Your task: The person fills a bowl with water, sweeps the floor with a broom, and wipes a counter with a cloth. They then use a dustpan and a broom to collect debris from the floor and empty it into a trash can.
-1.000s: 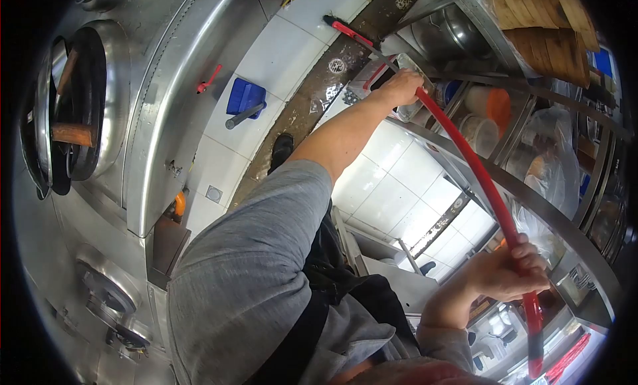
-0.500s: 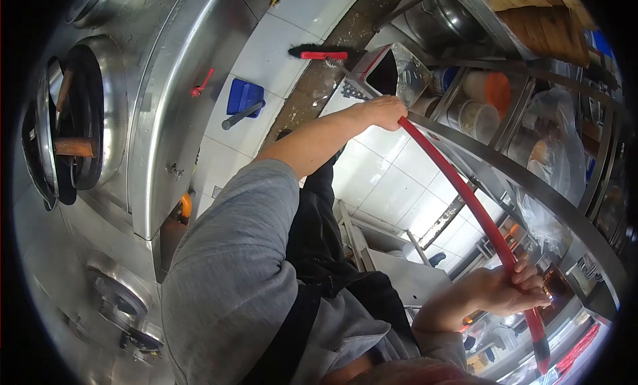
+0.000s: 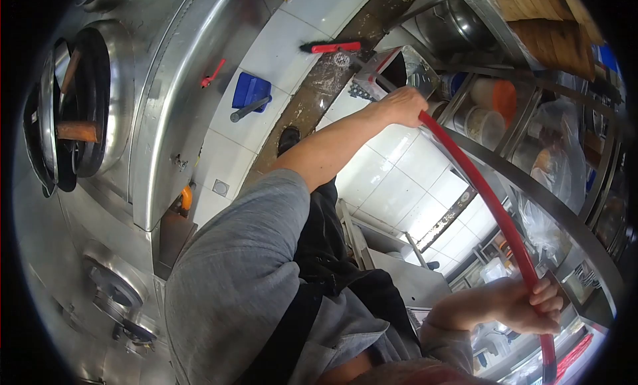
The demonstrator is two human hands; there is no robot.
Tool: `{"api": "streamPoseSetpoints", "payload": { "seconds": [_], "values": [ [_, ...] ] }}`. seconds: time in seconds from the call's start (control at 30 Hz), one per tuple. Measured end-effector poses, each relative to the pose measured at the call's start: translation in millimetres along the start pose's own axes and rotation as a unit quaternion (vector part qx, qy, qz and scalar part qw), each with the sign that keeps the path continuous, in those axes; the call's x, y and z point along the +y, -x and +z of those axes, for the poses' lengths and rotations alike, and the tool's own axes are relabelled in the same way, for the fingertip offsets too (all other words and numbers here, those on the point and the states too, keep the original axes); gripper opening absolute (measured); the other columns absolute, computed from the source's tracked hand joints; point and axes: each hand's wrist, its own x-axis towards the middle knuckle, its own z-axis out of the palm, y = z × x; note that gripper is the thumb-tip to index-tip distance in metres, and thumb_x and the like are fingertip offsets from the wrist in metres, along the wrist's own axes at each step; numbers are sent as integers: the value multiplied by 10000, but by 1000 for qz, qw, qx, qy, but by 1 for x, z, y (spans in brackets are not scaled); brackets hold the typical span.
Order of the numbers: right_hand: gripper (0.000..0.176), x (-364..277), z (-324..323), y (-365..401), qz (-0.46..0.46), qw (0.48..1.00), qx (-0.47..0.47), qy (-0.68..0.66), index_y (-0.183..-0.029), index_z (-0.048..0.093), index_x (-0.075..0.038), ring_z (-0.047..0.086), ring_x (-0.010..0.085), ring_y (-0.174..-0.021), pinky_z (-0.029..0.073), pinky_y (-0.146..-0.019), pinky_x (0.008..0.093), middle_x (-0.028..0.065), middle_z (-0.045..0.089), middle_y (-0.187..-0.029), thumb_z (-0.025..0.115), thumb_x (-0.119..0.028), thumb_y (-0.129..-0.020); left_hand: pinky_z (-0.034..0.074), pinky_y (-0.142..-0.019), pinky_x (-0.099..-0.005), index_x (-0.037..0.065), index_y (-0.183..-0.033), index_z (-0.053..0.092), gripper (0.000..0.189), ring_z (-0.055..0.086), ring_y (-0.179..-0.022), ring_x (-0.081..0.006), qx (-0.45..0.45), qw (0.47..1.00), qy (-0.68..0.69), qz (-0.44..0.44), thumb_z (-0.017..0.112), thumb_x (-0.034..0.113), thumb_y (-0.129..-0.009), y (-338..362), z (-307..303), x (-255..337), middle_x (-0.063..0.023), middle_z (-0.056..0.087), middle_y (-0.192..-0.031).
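Note:
A long-handled broom with a red shaft (image 3: 480, 185) runs diagonally across the view. Its red head (image 3: 335, 47) with dark bristles rests on the floor by a dark, wet strip. My left hand (image 3: 400, 107) is closed round the middle of the shaft, with the arm stretched out. Nearer the shaft's upper end, my right hand (image 3: 531, 306) grips it with wrapped fingers. A blue dustpan (image 3: 251, 92) with a grey handle lies on the white tiles, left of the broom head.
A steel counter (image 3: 176, 112) with woks (image 3: 90, 99) runs along the left. On the right stands a metal rack (image 3: 531, 179) with tubs and plastic bags. A box-like metal container (image 3: 415, 69) is beside the broom shaft. My shoe (image 3: 288, 140) is on the floor.
The broom head has shifted slightly right and up in view, and both hands have moved right with the shaft. The surroundings have shifted a little as the camera moved. Both grips stay closed.

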Motion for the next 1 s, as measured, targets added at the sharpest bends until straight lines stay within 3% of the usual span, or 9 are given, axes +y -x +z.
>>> {"api": "streamPoseSetpoints", "payload": {
  "seconds": [0.2,0.23,0.3,0.43,0.5,0.53,0.7,0.9,1.0],
  "values": [
    [360,39,35,23,-8,1000,-10,-5,-611,432,-126,356,101,-492,325,-494,232,-15,378,-591,541,-334,-884,456,-738,-412,34,-734,586,196,583,-844,-340,66,996,32,-52,704,132,-612,-19,10,-33,-152,606,-808],
    [354,54,28,24,99,986,-84,-107,-668,466,-105,447,116,-534,399,-532,248,4,432,-601,507,-366,-904,446,-775,-408,30,-804,572,253,567,-914,-334,110,990,47,-73,713,100,-606,-17,15,-39,-144,606,-896],
    [387,99,47,55,101,981,-126,104,-819,490,-53,591,200,-723,510,-730,346,87,560,-706,377,-397,-955,420,-857,-388,32,-1012,532,446,509,-1023,-332,168,976,72,-122,725,61,-610,3,28,-43,-147,546,-1047],
    [362,178,82,106,245,966,54,62,-689,406,-89,542,188,-653,471,-721,365,34,444,-590,475,-341,-940,390,-936,-334,21,-1202,476,598,473,-1126,-267,450,845,144,-250,725,137,-671,110,89,-112,-163,520,-1160],
    [394,197,101,92,208,973,103,3,-635,367,-114,468,159,-504,442,-553,323,8,373,-511,463,-338,-945,381,-960,-374,-74,-1263,377,772,485,-1128,-326,261,770,285,-507,723,308,-687,221,98,-199,-244,496,-1221],
    [410,209,106,79,180,978,104,-4,-612,341,-122,413,145,-445,395,-477,315,-2,341,-488,473,-330,-940,414,-914,-370,-86,-1242,402,738,550,-1037,-327,410,617,227,-632,724,280,-687,253,84,-195,-230,562,-1131],
    [447,221,157,47,26,999,-24,-15,-536,253,-150,255,120,-355,253,-366,277,-31,217,-446,526,-285,-863,513,-691,-318,102,-1382,251,787,538,-974,-195,649,462,341,-498,724,197,-760,308,-13,-214,-103,438,-1263],
    [475,222,184,33,-7,991,-118,-64,-539,244,-128,235,141,-381,252,-376,288,-3,219,-471,592,-271,-829,493,-656,-323,83,-1033,588,330,555,-791,-140,651,460,326,-509,728,163,-746,324,-28,-255,-50,599,-908],
    [448,209,214,45,18,985,-166,-38,-513,279,-117,262,156,-386,287,-399,301,-1,219,-468,592,-222,-816,464,-637,-265,76,-923,627,213,555,-702,-117,636,564,151,-504,706,112,-728,322,-28,-240,-28,613,-826]
  ]
}}
